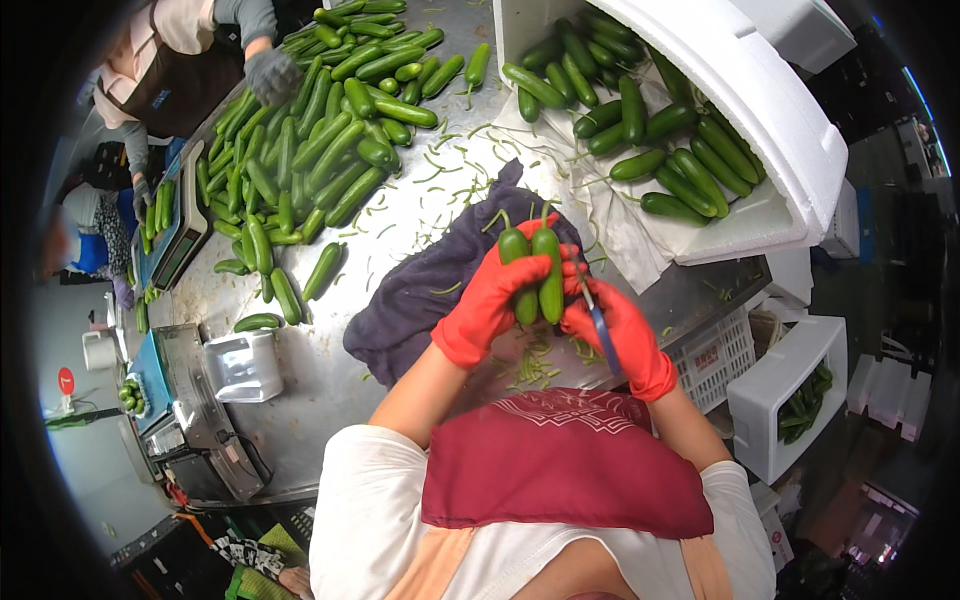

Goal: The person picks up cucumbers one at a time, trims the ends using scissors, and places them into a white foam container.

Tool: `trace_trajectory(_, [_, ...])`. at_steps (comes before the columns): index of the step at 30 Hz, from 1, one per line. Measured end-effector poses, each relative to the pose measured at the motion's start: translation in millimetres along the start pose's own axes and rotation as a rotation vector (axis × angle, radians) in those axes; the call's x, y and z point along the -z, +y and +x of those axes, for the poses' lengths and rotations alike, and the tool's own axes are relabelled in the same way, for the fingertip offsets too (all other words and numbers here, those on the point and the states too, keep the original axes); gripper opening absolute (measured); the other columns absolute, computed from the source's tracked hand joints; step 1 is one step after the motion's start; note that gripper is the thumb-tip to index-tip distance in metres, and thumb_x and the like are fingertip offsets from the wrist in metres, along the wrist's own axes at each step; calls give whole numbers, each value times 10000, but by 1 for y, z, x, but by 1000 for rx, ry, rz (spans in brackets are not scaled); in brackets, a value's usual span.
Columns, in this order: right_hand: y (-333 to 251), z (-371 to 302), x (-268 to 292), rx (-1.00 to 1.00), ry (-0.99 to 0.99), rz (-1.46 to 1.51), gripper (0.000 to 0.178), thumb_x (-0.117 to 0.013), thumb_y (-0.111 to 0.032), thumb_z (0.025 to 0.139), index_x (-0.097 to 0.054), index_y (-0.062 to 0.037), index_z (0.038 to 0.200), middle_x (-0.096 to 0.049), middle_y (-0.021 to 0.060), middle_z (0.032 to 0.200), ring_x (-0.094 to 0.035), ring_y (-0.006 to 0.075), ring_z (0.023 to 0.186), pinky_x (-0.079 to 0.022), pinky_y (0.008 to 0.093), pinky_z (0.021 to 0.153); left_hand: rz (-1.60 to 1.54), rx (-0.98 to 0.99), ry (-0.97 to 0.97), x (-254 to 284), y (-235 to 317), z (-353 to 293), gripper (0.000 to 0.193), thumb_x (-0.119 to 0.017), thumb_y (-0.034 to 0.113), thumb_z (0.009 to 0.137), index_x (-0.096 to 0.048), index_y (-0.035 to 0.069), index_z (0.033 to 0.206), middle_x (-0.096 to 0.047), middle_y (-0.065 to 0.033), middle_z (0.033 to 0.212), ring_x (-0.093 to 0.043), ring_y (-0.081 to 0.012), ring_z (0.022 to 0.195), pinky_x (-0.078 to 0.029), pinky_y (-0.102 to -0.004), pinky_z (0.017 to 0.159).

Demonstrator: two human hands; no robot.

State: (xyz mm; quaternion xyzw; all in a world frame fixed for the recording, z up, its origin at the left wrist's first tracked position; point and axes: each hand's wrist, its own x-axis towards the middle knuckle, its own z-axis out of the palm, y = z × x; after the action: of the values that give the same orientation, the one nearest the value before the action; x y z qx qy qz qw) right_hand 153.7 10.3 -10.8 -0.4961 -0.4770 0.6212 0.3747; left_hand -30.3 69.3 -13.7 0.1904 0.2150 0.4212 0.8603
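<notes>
Gloved in red rubber, my left hand (482, 300) is closed round two green cucumbers held side by side over the table. Both the left cucumber (514, 248) and the right cucumber (548, 270) point their thin stems away from me. Close by on the right, my right hand (625, 335), in a matching glove, grips slim blue-handled snips (603, 330). Their metal end reaches up beside the right cucumber; the fingers partly hide it. A crumpled dark cloth (415, 300) lies under and left of my hands. Cut stem bits (540, 365) are strewn below them.
A large cucumber heap (310, 150) covers the table's far left. At far right, a white foam box (800, 150) lies on its side, holding cucumbers on white cloth (615, 215). A co-worker's grey glove (272, 76) touches the heap. Scales (185, 225) and a clear plastic container (243, 366) stand left.
</notes>
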Motion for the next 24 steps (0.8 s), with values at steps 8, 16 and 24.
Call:
trace_trajectory(8, [-8,-17,5,-8,-24,-307,500,-726,-167,806,-552,-44,1258,-626,127,1019,-622,156,902,-508,293,764,320,-101,76,-12,11,-16,853,-635,29,813,-139,98,1504,-591,-187,1157,-606,-276,1060,-479,-393,933])
trace_trajectory(16, [-6,-20,17,39,82,-335,461,-725,-171,811,-568,-17,1217,-638,106,962,-602,126,710,-502,277,668,981,-63,123,-17,18,-23,941,-698,58,741,-168,139,1513,-620,-97,1116,-587,-174,979,-446,-294,897])
trace_trajectory(24, [-4,-22,19,-125,46,-61,373,-693,-173,848,-593,-36,1180,-637,74,891,-563,89,635,-483,251,597,1188,2,177,-21,18,-13,938,-646,33,763,-97,141,1516,-602,-97,824,-568,-186,697,-469,-320,664])
